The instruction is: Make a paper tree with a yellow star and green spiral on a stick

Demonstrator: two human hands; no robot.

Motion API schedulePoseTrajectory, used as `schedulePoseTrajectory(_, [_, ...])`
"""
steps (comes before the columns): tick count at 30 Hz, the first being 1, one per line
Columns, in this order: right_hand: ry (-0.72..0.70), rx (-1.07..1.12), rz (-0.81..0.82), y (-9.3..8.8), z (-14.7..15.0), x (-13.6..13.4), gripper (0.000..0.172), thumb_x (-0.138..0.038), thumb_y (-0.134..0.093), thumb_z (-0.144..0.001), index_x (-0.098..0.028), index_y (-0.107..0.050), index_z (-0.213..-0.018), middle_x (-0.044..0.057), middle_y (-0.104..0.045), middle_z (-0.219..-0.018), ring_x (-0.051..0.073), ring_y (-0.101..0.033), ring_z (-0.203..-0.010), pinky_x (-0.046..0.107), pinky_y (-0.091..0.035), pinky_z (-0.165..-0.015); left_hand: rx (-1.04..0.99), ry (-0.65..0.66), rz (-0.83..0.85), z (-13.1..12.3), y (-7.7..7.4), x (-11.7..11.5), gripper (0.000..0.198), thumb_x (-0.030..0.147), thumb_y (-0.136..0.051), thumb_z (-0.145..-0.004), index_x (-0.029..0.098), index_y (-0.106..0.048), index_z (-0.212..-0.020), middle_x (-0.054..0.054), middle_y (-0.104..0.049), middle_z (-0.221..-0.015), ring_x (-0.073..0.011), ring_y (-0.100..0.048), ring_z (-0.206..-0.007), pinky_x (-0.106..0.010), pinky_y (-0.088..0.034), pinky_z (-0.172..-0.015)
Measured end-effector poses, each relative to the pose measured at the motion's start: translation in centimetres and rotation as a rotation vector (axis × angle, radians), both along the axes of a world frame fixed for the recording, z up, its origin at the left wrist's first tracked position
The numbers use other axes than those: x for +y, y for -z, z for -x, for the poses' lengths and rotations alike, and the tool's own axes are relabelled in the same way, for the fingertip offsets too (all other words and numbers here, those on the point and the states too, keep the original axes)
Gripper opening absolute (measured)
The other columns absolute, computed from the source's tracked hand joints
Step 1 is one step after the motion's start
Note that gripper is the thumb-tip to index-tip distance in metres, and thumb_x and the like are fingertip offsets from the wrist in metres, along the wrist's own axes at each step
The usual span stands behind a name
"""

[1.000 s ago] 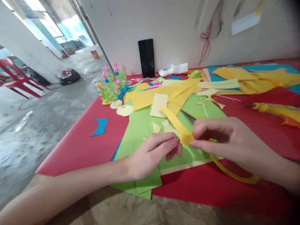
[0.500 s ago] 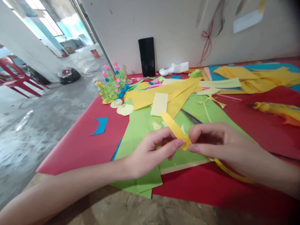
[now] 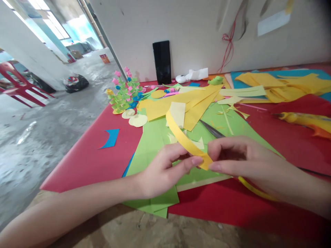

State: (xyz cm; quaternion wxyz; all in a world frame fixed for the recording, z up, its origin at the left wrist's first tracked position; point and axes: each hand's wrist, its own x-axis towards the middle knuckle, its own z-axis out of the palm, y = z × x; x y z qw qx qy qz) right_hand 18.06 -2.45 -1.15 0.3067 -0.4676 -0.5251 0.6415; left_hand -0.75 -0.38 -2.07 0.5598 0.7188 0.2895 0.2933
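Observation:
A yellow paper strip (image 3: 182, 137) is pinched between my two hands, its long end curving up and away to the left. My left hand (image 3: 165, 168) grips it with thumb and fingers near the folded lower end. My right hand (image 3: 238, 155) pinches that same end from the right side. Scissors (image 3: 212, 129) lie partly under my right hand, only the dark blades showing; a yellow handle loop (image 3: 254, 191) emerges below the wrist. Under both hands is green paper (image 3: 155, 148), with a cream paper rectangle (image 3: 179, 119) and small scraps just beyond the strip.
Paper plants (image 3: 126, 91) with pink stars stand at the back left, near cream paper circles (image 3: 138, 120). A black phone (image 3: 162, 62) leans on the wall. Yellow sheets (image 3: 287, 84) lie at the back right, above a yellow glue gun (image 3: 305, 120). A blue scrap (image 3: 111, 138) rests on the red paper (image 3: 85, 165).
The free end of the yellow strip now reaches further up and left, and more of its length shows. Both hands have stayed almost in place, still pinching it.

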Motion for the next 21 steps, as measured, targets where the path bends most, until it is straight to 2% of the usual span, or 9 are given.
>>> schedulePoseTrajectory(4, [0.025,0.034,-0.002,0.5,-0.2,-0.1,0.014,-0.024,-0.070,-0.068,-0.021,-0.057,-0.063,-0.006,-0.045,-0.057,0.007,-0.037,-0.051,0.020,-0.027,-0.046,0.006,-0.038,-0.058,-0.1,0.2,-0.2,0.013,0.022,-0.049,-0.085,0.014,-0.055,-0.076,0.002,-0.048,-0.060,-0.0080,-0.044,-0.055,-0.020,-0.038,-0.054])
schedulePoseTrajectory(8, [0.074,0.099,0.080,1.1,-0.2,-0.4,0.014,-0.031,-0.071,-0.068,-0.023,-0.059,-0.067,-0.006,-0.037,-0.055,0.007,-0.029,-0.048,0.021,-0.020,-0.042,0.036,-0.065,-0.135,-0.1,0.6,-0.2,0.016,0.026,-0.052,-0.084,0.013,-0.056,-0.075,-0.001,-0.056,-0.067,-0.0107,-0.052,-0.065,-0.022,-0.042,-0.063])
schedulePoseTrajectory(13, [0.060,0.138,0.111,1.1,-0.4,-0.4,0.014,-0.029,-0.071,-0.068,-0.023,-0.059,-0.066,-0.006,-0.037,-0.054,0.007,-0.029,-0.048,0.021,-0.020,-0.041,0.045,-0.007,-0.219,-0.1,1.1,0.2,0.016,0.027,-0.053,-0.084,0.012,-0.058,-0.080,-0.003,-0.058,-0.070,-0.0112,-0.052,-0.066,-0.022,-0.043,-0.064])
schedulePoseTrajectory(17, [0.058,0.121,0.102,1.1,-0.4,-0.4,0.013,-0.030,-0.071,-0.068,-0.023,-0.060,-0.066,-0.006,-0.040,-0.055,0.007,-0.031,-0.048,0.020,-0.022,-0.042,-0.012,0.037,-0.118,-0.1,1.1,0.1,0.011,0.022,-0.055,-0.083,0.012,-0.058,-0.079,-0.001,-0.054,-0.069,-0.0100,-0.049,-0.066,-0.022,-0.041,-0.063])
schedulePoseTrajectory(21, [0.058,0.053,-0.025,1.1,-0.3,-0.5,0.009,-0.026,-0.068,-0.072,-0.023,-0.061,-0.068,-0.006,-0.048,-0.062,0.007,-0.041,-0.054,0.018,-0.030,-0.047,-0.072,0.029,0.067,0.0,0.9,0.0,0.013,0.019,-0.054,-0.083,0.013,-0.057,-0.072,0.002,-0.048,-0.067,-0.0086,-0.045,-0.064,-0.021,-0.038,-0.060])
